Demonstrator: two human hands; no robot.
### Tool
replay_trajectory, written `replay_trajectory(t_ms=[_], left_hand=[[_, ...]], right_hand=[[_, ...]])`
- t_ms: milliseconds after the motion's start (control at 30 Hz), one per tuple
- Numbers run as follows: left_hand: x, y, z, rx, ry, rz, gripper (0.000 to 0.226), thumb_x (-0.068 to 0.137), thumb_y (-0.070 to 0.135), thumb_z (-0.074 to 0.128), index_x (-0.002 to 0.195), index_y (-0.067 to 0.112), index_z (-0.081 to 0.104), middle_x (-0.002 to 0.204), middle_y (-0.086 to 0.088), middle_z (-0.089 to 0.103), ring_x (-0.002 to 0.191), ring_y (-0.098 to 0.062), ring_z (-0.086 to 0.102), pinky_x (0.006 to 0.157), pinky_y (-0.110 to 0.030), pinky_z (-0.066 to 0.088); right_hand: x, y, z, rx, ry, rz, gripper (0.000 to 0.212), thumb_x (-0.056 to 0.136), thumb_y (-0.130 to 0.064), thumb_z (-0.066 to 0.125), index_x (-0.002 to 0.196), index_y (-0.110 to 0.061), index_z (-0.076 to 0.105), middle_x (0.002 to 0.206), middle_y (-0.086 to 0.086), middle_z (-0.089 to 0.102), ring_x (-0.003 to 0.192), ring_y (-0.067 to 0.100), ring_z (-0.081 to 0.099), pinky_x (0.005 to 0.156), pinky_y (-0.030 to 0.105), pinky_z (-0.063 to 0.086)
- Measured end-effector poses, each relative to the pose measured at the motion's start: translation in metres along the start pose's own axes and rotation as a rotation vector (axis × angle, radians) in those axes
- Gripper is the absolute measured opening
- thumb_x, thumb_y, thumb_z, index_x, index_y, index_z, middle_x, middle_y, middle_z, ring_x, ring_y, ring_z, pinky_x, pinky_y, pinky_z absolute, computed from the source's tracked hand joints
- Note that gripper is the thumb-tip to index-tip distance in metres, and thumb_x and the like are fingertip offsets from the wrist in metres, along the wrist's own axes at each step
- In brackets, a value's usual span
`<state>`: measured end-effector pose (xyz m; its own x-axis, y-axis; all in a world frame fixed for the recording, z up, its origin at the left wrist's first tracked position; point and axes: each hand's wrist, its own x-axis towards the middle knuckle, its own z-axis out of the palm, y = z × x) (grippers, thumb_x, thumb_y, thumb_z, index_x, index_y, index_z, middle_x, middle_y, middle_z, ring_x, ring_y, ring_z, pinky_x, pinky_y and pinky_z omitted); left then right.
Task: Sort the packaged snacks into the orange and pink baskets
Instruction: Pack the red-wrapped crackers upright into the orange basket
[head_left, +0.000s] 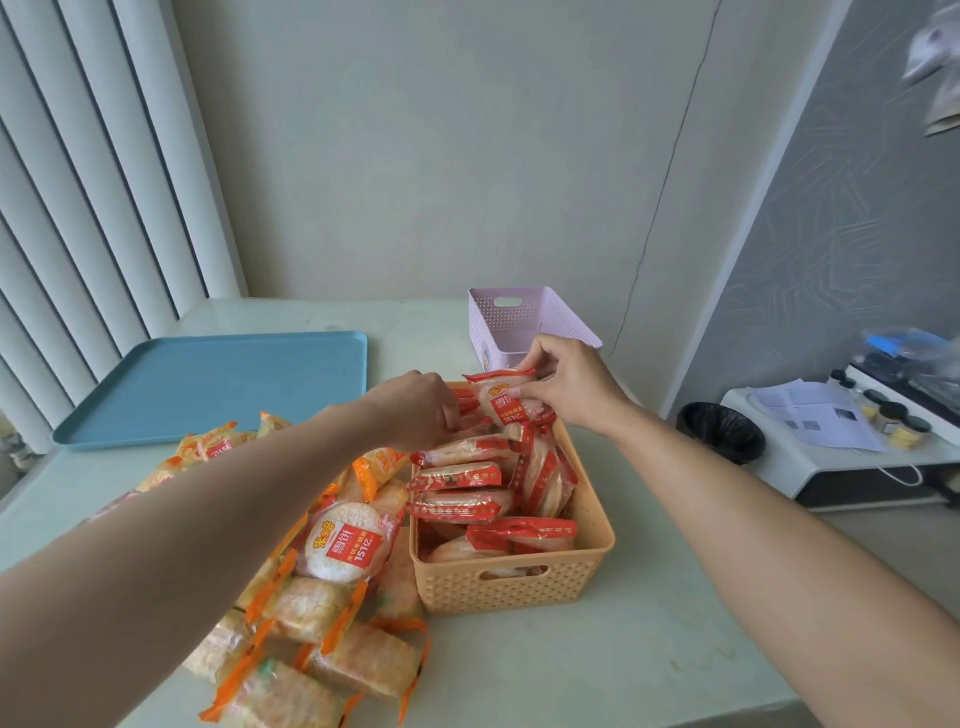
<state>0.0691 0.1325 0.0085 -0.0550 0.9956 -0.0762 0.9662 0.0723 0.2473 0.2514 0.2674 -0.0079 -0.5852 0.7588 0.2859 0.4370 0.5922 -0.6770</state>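
Observation:
The orange basket (519, 587) stands in the middle of the table, packed with several red-wrapped rice cracker packs (457, 475) set on edge. My right hand (566, 387) pinches one red pack (501, 397) upright at the basket's far end. My left hand (421, 410) reaches in beside it, with curled fingers touching the red packs at the far left corner; whether it holds one is hidden. The pink basket (524, 322) sits behind, only a small part of its inside showing. A heap of orange-wrapped packs (322, 613) lies left of the orange basket.
A blue tray (218, 384) lies at the back left of the table (623, 649). Vertical blinds hang at the left. To the right, off the table, stand a black bin (722, 431) and a white unit (831, 457) with papers and small jars.

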Motion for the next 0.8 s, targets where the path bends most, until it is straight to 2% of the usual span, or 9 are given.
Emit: replay_trajectory(t_ms=[67,200,400,500,600,700,800], left_hand=[[-0.001,-0.001,0.001,-0.006,0.004,0.004,0.024,0.094,0.036,0.062,0.106,0.022,0.077,0.104,0.005,0.075,0.099,-0.018,0.067,0.092,-0.038,0.056],[0.001,-0.011,0.004,-0.052,0.059,-0.006,0.028,0.091,0.050,0.064,0.100,0.024,0.073,0.098,0.009,0.073,0.093,-0.015,0.066,0.085,-0.034,0.056],[0.000,-0.021,-0.010,-0.212,0.187,-0.018,0.015,0.088,0.026,0.074,0.101,0.019,0.071,0.098,0.004,0.072,0.094,-0.016,0.068,0.091,-0.036,0.055],[-0.004,-0.025,-0.021,-0.348,0.277,-0.024,0.014,0.085,0.023,0.078,0.096,0.019,0.071,0.094,0.003,0.074,0.088,-0.015,0.070,0.088,-0.036,0.056],[-0.008,-0.027,-0.031,-0.469,0.365,-0.044,0.015,0.086,0.022,0.078,0.097,0.014,0.072,0.094,0.000,0.075,0.087,-0.019,0.071,0.082,-0.035,0.057],[-0.010,-0.026,-0.033,-0.599,0.398,-0.070,0.017,0.086,0.017,0.079,0.097,0.010,0.068,0.092,-0.003,0.076,0.080,-0.024,0.074,0.076,-0.039,0.062],[-0.015,-0.022,-0.030,-0.660,0.504,-0.029,0.020,0.084,0.010,0.080,0.094,0.003,0.064,0.088,-0.005,0.076,0.073,-0.009,0.073,0.068,-0.019,0.058]], right_hand=[[-0.001,0.006,-0.001,-0.072,-0.003,-0.005,0.037,0.068,-0.016,0.094,0.075,-0.019,0.058,0.080,-0.006,0.071,0.079,0.022,0.069,0.075,0.040,0.056],[-0.003,0.005,-0.008,-0.523,-0.112,-0.051,0.045,0.064,-0.029,0.094,0.066,-0.027,0.049,0.071,-0.015,0.060,0.080,0.019,0.058,0.077,0.033,0.046],[-0.005,-0.009,-0.005,-0.819,-0.183,-0.074,0.028,0.073,-0.040,0.085,0.068,-0.029,0.059,0.077,-0.016,0.066,0.089,0.014,0.061,0.091,0.032,0.036],[-0.002,-0.017,-0.018,-0.793,-0.221,-0.028,0.024,0.071,-0.050,0.087,0.083,-0.037,0.070,0.082,-0.019,0.064,0.092,0.011,0.058,0.095,0.034,0.037],[-0.002,-0.020,-0.017,-0.688,-0.197,-0.069,0.025,0.077,-0.030,0.085,0.100,-0.038,0.079,0.090,-0.018,0.073,0.097,0.012,0.064,0.081,0.028,0.042],[-0.008,-0.013,0.001,-0.710,-0.306,-0.125,0.033,0.085,-0.013,0.074,0.107,-0.037,0.079,0.107,-0.012,0.077,0.102,0.017,0.069,0.075,0.023,0.045],[-0.005,-0.008,-0.002,-0.732,-0.365,-0.110,0.041,0.089,-0.007,0.061,0.114,-0.036,0.077,0.116,-0.007,0.075,0.104,0.020,0.066,0.076,0.019,0.041]])
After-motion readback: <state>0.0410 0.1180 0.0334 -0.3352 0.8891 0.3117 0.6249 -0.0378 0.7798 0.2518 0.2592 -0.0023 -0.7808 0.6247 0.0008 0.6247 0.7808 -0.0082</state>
